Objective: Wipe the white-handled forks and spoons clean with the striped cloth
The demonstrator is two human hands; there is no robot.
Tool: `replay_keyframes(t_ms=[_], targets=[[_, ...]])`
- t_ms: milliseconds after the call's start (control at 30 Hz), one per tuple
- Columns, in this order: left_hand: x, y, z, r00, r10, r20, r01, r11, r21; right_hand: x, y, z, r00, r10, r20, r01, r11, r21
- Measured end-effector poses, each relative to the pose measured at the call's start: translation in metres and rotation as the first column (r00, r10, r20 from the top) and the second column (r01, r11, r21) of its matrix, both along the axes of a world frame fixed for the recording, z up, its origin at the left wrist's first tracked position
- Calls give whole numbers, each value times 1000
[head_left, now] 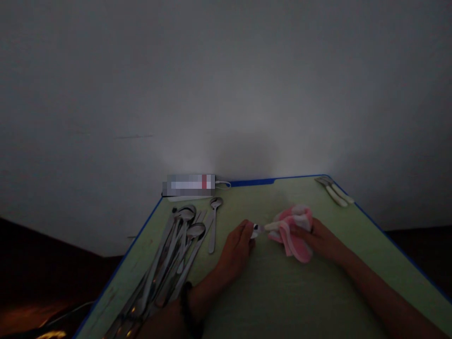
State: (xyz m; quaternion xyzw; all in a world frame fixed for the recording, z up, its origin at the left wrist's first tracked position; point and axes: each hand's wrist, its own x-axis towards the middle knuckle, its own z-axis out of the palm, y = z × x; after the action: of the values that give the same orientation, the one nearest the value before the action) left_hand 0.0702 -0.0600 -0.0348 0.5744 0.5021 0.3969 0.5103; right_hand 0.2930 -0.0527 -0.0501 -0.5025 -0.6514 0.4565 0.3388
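My left hand is closed on the shiny metal end of a white-handled spoon; its fingers partly hide that end. The spoon lies nearly level, and its pale handle runs right into a pink and white cloth. My right hand grips this bunched cloth around the handle, with a loose fold hanging toward me. Left of my left hand, a single metal spoon lies on the table. Beside it, a pile of long metal spoons and other cutlery reaches under my left forearm.
A pale green table with a blue edge stands against a grey wall. Two white-handled utensils lie at its far right corner. At the far left is a box-like object, blurred out, with a white cable.
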Motion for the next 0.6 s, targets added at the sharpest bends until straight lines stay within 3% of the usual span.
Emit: replay_keyframes(t_ms=[167,333,433,600], targets=[[-3,4,-3,999,-27,-32,27,1000,16,-8,-6,4,998,53,-39,-53,999,-1],[-5,8,-8,996,-53,-75,55,998,36,-20,-16,10,983,176,57,-176,984,-9],[-5,6,-9,991,-62,-117,74,992,102,-28,-20,10,979,174,108,-175,985,2],[-2,-3,-9,989,-143,29,138,980,143,-24,-14,4,990,70,-120,-77,995,-58]])
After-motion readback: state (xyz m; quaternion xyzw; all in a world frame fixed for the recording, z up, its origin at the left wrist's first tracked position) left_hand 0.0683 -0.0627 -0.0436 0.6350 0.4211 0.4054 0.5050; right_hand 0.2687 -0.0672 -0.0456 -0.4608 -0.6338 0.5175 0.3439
